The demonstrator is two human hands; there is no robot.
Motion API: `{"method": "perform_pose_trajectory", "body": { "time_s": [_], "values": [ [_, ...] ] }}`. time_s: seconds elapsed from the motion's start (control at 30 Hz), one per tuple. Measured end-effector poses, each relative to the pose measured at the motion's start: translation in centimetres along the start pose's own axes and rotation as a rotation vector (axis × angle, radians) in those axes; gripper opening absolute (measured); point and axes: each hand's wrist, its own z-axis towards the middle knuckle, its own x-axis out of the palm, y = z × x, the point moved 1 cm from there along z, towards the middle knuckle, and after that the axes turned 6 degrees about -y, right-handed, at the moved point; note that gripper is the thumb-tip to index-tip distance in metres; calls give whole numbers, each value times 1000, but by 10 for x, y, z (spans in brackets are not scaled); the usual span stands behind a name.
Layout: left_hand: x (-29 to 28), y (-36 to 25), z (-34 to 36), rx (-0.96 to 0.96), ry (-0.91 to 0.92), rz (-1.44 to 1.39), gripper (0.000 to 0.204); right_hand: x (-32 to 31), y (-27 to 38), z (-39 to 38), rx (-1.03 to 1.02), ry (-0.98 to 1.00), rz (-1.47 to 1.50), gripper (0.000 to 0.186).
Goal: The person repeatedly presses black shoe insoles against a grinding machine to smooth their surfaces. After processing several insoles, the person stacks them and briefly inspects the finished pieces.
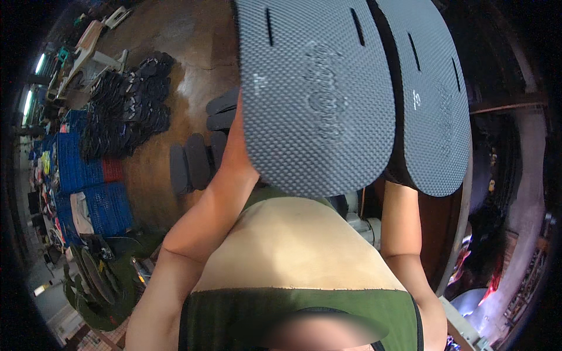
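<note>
Two grey foam sandal soles (319, 152) with a dimpled texture and dark slots are held up side by side, close in front of me. Dark edges beneath them suggest more layers, but I cannot tell how many. My left hand (237, 143) reaches up along the outer edge of the left sole, its fingers hidden behind it. Under the lower end of the right sole (436, 134) my right forearm (401, 216) disappears, and the right hand is covered. Both hands appear to support the soles from behind.
On the brown floor at left lie several dark soles (198, 161) and a large heap of black sandals (129, 105). Blue crates (79, 161) stand farther left. A white motor-like machine part (367, 227) shows below the soles, and a brown panel (440, 234) stands at right.
</note>
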Motion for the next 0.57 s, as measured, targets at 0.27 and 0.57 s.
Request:
{"method": "perform_pose_trajectory", "body": {
  "time_s": [0.27, 0.57],
  "values": [
    [57, -70, 4, 588, 246, 531, 98, 46, 79, 10, -159, 158, 414, 74],
    [63, -67, 3, 761, 441, 823, 84, 83, 80, 0, -213, -124, 169, 87]
  ]
}}
